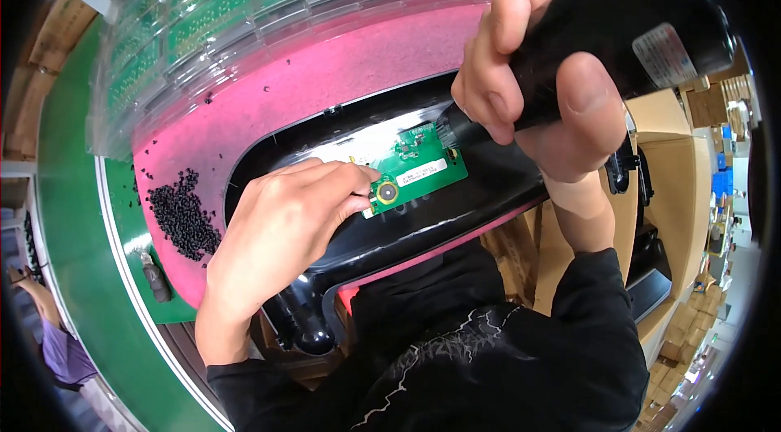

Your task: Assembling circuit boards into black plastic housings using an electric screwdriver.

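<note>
My right hand (561, 106) is wrapped round a thick black power screwdriver (606, 21) with a silver label. Its narrow end points down and left, to the right end of a green circuit board (427, 157); whether the bit touches a screw is hidden. The board carries a white label strip and a round, gold-rimmed part. It lies inside a long, glossy black plastic housing (455, 216). My left hand (281, 216) has its thumb and fingertips closed on the board's left end.
A pile of small black screws (183, 216) lies on the pink mat (350, 54). Clear plastic trays of green boards (244, 13) stand behind it. A dark small object (154, 279) rests on the green table at left. An open cardboard box (683, 212) with black parts stands right.
</note>
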`<state>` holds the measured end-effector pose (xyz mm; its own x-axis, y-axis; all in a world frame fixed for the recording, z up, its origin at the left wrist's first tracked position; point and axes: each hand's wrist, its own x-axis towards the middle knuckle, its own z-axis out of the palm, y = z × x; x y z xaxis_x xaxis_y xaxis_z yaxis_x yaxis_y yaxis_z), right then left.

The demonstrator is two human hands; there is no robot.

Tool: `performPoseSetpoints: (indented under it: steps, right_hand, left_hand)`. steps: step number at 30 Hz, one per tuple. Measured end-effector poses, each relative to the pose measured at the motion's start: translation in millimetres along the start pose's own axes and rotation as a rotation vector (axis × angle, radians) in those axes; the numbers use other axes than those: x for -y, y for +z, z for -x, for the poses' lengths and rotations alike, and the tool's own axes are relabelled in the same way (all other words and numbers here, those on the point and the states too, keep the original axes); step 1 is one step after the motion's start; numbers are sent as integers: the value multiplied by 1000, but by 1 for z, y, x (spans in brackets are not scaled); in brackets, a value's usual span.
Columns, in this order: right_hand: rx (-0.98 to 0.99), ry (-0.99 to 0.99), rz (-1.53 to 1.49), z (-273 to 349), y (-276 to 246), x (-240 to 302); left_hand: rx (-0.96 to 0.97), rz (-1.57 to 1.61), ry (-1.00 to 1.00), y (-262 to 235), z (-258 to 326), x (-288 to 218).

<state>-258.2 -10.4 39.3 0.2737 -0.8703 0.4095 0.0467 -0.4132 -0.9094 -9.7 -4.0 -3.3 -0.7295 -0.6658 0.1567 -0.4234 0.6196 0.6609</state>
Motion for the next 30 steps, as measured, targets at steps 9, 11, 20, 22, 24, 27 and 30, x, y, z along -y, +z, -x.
performPoseSetpoints:
  steps: [9,11,20,22,24,27,30]
  right_hand:
    - [-80,-36,2,0,9,1]
    - [-120,1,-23,4,11,5]
    - [1,-216,-639,14,21,39]
    - [-26,-229,-579,15,26,48]
    - [-48,-239,-522,14,29,49]
    - [-8,-261,-492,12,29,47]
    - [26,-285,-461,9,28,46]
  left_hand:
    - [30,10,-29,-1,1,-1]
    - [24,7,-47,1,2,2]
    - [-183,39,206,-1,-2,0]
    - [-214,157,230,-2,-1,0]
    - [-215,127,276,-3,0,1]
    - [-271,200,220,-2,3,2]
    - [-323,250,208,-1,3,3]
